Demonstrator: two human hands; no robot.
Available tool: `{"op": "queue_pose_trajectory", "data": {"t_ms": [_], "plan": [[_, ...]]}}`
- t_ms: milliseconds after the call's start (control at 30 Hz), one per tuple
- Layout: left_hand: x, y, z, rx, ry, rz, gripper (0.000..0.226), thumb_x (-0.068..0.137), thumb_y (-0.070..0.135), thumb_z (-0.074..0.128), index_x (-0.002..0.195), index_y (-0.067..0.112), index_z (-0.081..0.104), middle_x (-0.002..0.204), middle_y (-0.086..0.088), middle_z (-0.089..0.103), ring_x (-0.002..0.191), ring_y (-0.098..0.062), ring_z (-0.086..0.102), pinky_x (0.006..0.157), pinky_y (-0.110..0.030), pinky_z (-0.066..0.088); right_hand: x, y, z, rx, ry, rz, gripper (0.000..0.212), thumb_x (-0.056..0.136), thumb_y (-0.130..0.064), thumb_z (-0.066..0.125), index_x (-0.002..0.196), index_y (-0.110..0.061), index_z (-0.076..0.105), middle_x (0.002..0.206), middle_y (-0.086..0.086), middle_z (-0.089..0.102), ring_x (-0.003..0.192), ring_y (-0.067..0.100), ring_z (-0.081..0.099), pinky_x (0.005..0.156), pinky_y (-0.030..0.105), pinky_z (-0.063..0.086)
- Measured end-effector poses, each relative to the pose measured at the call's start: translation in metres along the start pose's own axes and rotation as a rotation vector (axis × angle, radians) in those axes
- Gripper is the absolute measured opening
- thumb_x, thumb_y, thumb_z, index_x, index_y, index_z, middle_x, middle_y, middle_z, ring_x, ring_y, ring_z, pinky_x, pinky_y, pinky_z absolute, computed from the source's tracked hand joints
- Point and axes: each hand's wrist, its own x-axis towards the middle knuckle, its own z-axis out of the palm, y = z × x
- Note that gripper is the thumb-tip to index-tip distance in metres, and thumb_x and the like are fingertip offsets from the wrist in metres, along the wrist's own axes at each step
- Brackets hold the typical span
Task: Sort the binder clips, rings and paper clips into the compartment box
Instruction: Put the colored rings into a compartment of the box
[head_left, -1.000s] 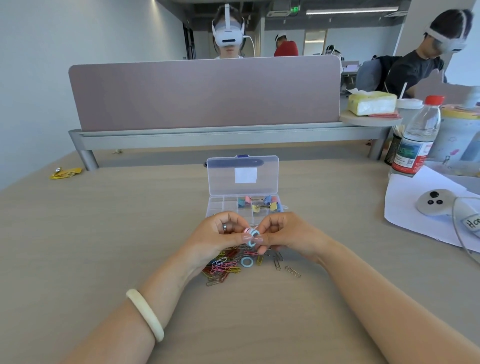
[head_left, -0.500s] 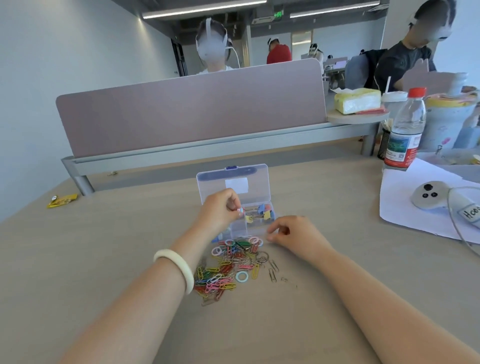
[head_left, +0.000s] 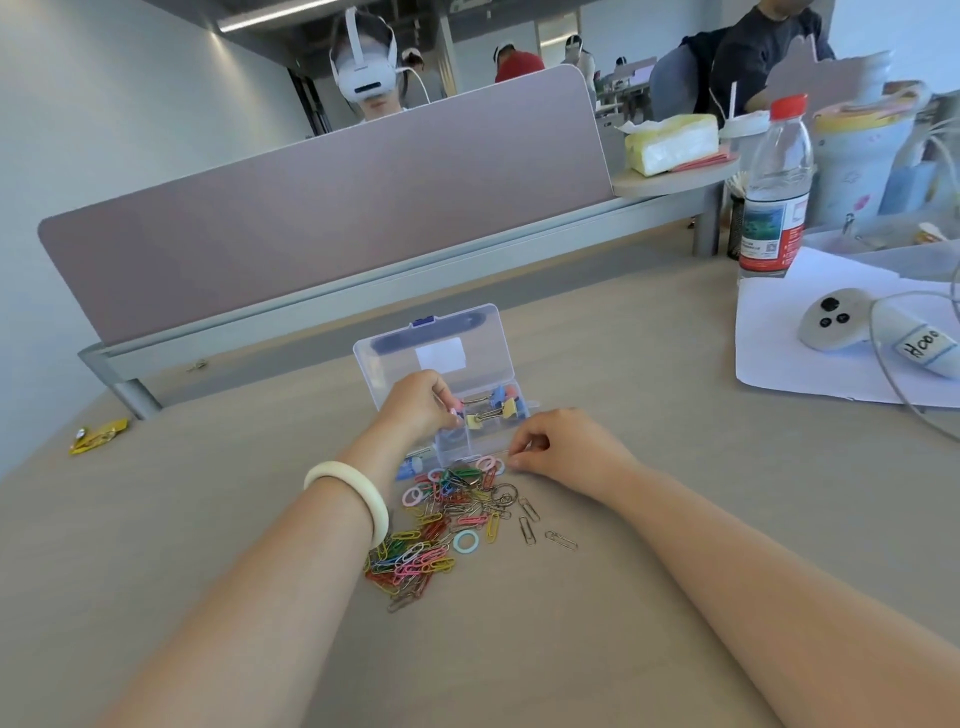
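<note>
The left hand (head_left: 415, 405) hovers over the open box (head_left: 395, 364) at frame centre. Its fingers are curled with the tips together, and I cannot tell whether they pinch anything or which compartment lies under them. The right hand (head_left: 566, 447) rests on the desk (head_left: 208, 519) just right of the box's near corner, fingers curled under. I cannot tell whether it grasps anything either.

The box is clear plastic with its lid standing up at the back. Binder clips (head_left: 498, 408) in yellow, blue and pink lie in its upper-right compartments.

Below the box, between the forearms, is a heap of coloured paper clips (head_left: 431, 540), with a few plain metal ones loose to its right. Rings (head_left: 413, 497) lie in and around the heap: pink ones near the box and a blue one lower down.

A pale bracelet (head_left: 358, 493) sits on the left wrist. In the upper right, a bottle (head_left: 776, 182) stands beside a white sheet (head_left: 779, 338) with a controller (head_left: 831, 322) on it.
</note>
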Motion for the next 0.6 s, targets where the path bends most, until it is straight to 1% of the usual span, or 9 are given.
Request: {"op": "queue_pose_trajectory", "data": {"t_ms": [133, 167, 233, 300, 400, 433, 500, 533, 600], "plan": [[0.001, 0.000, -0.004, -0.039, -0.042, -0.017, 0.029, 0.072, 0.004, 0.073, 0.064, 0.017, 0.048, 0.103, -0.009, 0.068, 0.092, -0.027, 0.064, 0.076, -0.039, 0.051, -0.001, 0.000, -0.001, 0.021, 0.000, -0.002, 0.010, 0.077, -0.030, 0.069, 0.084, -0.022, 0.069, 0.081, -0.006, 0.060, 0.077, 0.010, 0.056, 0.075, 0.031, 0.050], [0.001, -0.001, -0.005, -0.045, -0.053, -0.019, 0.028, 0.072, 0.004, 0.073, 0.065, 0.017, 0.049, 0.103, -0.010, 0.068, 0.092, -0.027, 0.065, 0.076, -0.039, 0.052, -0.001, 0.000, -0.001, 0.024, 0.000, 0.001, 0.010, 0.077, -0.030, 0.069, 0.084, -0.022, 0.069, 0.081, -0.006, 0.060, 0.076, 0.011, 0.056, 0.074, 0.031, 0.049], [0.001, -0.001, -0.005, -0.030, -0.061, -0.014, 0.027, 0.073, 0.004, 0.072, 0.064, 0.017, 0.049, 0.098, -0.009, 0.068, 0.082, -0.023, 0.064, 0.068, -0.033, 0.051, -0.001, 0.000, -0.001, 0.032, -0.005, 0.008, 0.009, 0.077, -0.029, 0.069, 0.082, -0.022, 0.069, 0.080, -0.005, 0.061, 0.075, 0.011, 0.056, 0.074, 0.032, 0.050], [0.001, -0.001, -0.005, -0.006, -0.058, -0.006, 0.027, 0.074, 0.004, 0.070, 0.064, 0.017, 0.050, 0.091, -0.007, 0.066, 0.073, -0.018, 0.059, 0.061, -0.027, 0.047, -0.001, 0.000, -0.001, 0.038, -0.007, 0.014, 0.008, 0.077, -0.029, 0.069, 0.081, -0.023, 0.069, 0.079, -0.005, 0.061, 0.075, 0.011, 0.056, 0.075, 0.033, 0.050], [0.000, -0.001, -0.007, 0.001, -0.046, -0.004, 0.024, 0.077, 0.004, 0.068, 0.066, 0.017, 0.050, 0.090, -0.006, 0.067, 0.076, -0.017, 0.059, 0.068, -0.031, 0.049, 0.000, 0.000, -0.001, 0.047, -0.007, 0.021, 0.008, 0.076, -0.029, 0.070, 0.080, -0.023, 0.069, 0.079, -0.005, 0.062, 0.074, 0.011, 0.057, 0.074, 0.033, 0.050], [-0.003, -0.002, -0.009, -0.001, -0.034, -0.003, 0.023, 0.078, 0.004, 0.066, 0.068, 0.018, 0.050, 0.090, -0.007, 0.068, 0.074, -0.015, 0.060, 0.067, -0.031, 0.049, 0.000, 0.000, -0.001, 0.050, -0.009, 0.020, 0.008, 0.076, -0.029, 0.070, 0.080, -0.023, 0.069, 0.078, -0.005, 0.061, 0.072, 0.010, 0.056, 0.073, 0.032, 0.050], [-0.012, -0.003, -0.016, -0.012, 0.034, 0.014, 0.021, 0.081, 0.006, 0.062, 0.070, 0.020, 0.051, 0.087, -0.007, 0.069, 0.065, -0.012, 0.058, 0.060, -0.027, 0.045, 0.000, 0.001, -0.001, 0.053, -0.003, 0.014, 0.006, 0.077, -0.029, 0.069, 0.080, -0.025, 0.068, 0.073, -0.008, 0.058, 0.069, 0.009, 0.053, 0.070, 0.030, 0.048], [-0.020, -0.005, -0.021, -0.036, 0.086, 0.035, 0.019, 0.081, 0.007, 0.062, 0.072, 0.020, 0.052, 0.084, -0.005, 0.069, 0.063, -0.013, 0.057, 0.060, -0.027, 0.045, 0.000, 0.001, -0.001, 0.050, 0.009, 0.007, 0.004, 0.077, -0.029, 0.069, 0.080, -0.026, 0.067, 0.070, -0.010, 0.055, 0.068, 0.009, 0.052, 0.069, 0.029, 0.046], [-0.040, -0.012, -0.027, -0.101, 0.156, 0.075, 0.015, 0.080, 0.008, 0.065, 0.074, 0.020, 0.058, 0.074, -0.001, 0.067, 0.065, -0.015, 0.060, 0.063, -0.028, 0.047, 0.001, 0.001, -0.001, 0.041, 0.035, -0.032, 0.004, 0.079, -0.028, 0.067, 0.080, -0.030, 0.064, 0.066, -0.010, 0.051, 0.065, 0.009, 0.049, 0.066, 0.028, 0.044]]}}
